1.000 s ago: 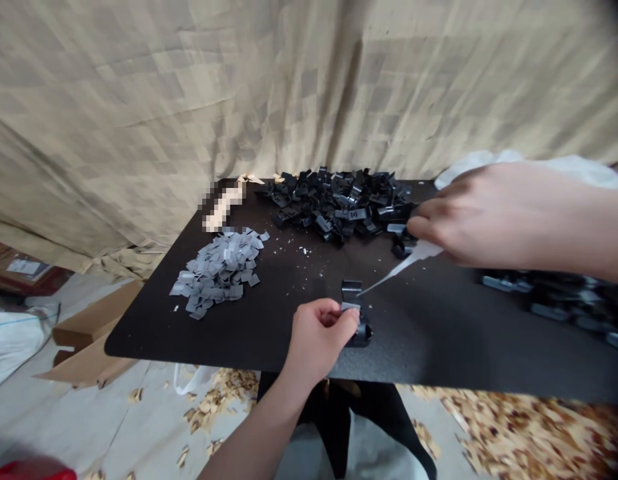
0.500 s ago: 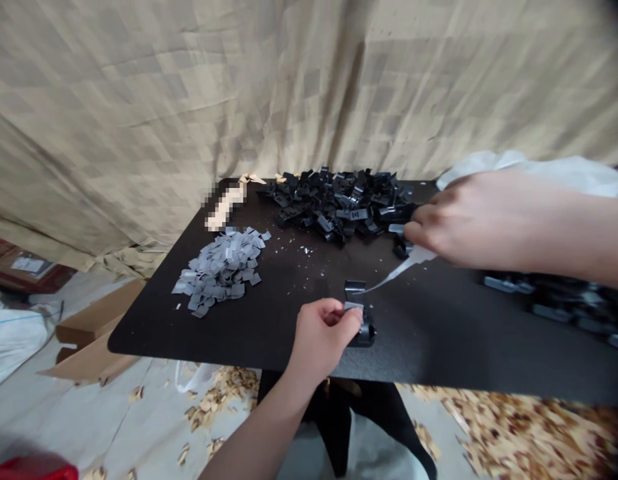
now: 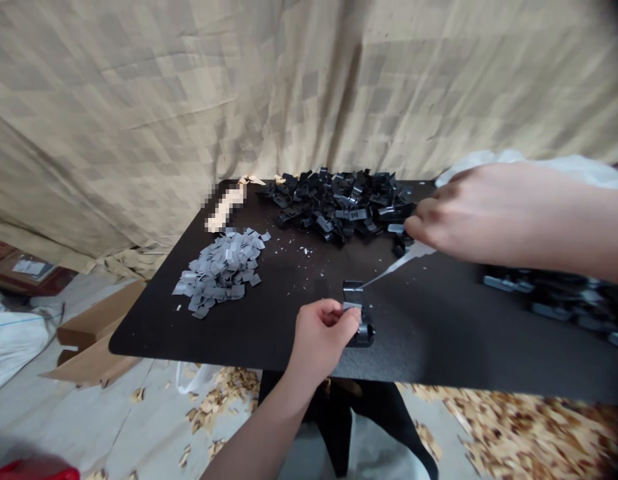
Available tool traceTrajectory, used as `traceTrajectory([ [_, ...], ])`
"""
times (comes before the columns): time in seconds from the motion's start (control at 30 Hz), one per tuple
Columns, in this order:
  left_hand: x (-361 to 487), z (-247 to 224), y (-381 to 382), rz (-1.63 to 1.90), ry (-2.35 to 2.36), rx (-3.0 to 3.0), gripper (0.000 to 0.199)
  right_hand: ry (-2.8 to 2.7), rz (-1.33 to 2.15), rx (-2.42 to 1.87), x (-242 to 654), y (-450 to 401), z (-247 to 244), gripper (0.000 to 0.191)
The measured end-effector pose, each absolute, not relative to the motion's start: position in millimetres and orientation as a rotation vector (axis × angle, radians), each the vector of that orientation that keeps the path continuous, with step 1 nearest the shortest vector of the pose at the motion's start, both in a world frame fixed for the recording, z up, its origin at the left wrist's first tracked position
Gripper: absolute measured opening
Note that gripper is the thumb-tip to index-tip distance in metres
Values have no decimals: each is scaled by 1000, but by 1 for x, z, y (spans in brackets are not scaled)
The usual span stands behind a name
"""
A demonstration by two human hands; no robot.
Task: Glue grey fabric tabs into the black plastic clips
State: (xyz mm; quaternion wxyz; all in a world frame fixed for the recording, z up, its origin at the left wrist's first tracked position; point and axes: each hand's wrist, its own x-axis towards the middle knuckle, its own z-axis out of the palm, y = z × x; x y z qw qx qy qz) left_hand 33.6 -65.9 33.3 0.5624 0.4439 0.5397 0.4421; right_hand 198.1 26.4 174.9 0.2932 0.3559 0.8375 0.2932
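The left hand is closed in a pinch on a black plastic clip, which stands on the near part of the worktop with a grey tab at its top edge. The right hand comes in from the right, its fingers curled around the wide end of a white strip. The strip's thin tip reaches to the clip's far end. It looks like a plastic pick, though blur makes that a fair guess only.

On the worktop, a large heap of black clips lies far and centre, and a smaller heap of grey tabs lies to the left. More black pieces sit blurred at the right, and white flecks dot the surface between the heaps. All these parts lie loose, with none in a container.

A white bag is bunched past the far right corner. On the floor to the left are a white sack and flattened cardboard, with wood shavings scattered in front.
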Motion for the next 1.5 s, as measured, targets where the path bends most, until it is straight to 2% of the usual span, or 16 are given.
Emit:
traceTrajectory([
  [0.33,32,30,-66,1056,1264,1052,41,2357,765,1134,209,28,186,18],
  [0.4,32,29,-66,1066,1251,1051,41,2465,791,1305,218,29,175,25],
  [0.47,31,29,-66,1073,1228,1054,38,2653,633,1611,225,26,153,32],
  [0.5,31,28,-66,1072,1220,1055,36,2770,417,1805,226,21,139,35],
  [0.53,31,28,-66,1067,1213,1057,35,2851,40,1993,224,15,122,38],
  [0.6,31,27,-67,1061,1209,1061,34,2702,-959,2321,216,0,87,45],
  [0.67,31,27,-67,1060,1211,1072,34,2347,-1803,2358,203,-18,55,44],
  [0.73,31,26,-66,1057,1192,1088,31,2089,-2305,2264,188,-33,32,41],
  [0.8,31,26,-67,1048,1176,1109,27,1976,-2548,2208,177,-44,20,37],
  [0.93,32,23,-67,1051,1223,1195,29,2031,-2574,2361,168,-51,15,32],
  [1.03,35,20,-68,1110,1250,1187,16,2158,-2498,2448,168,-50,13,33],
  [1.13,38,18,-69,1268,1366,1182,18,2220,-2458,2491,167,-51,10,35],
  [1.27,36,15,-70,1429,1428,1319,7,2277,-2377,2541,165,-51,9,34],
  [1.5,25,21,-63,1334,1385,1197,13,2332,-2279,2565,162,-49,11,35],
])
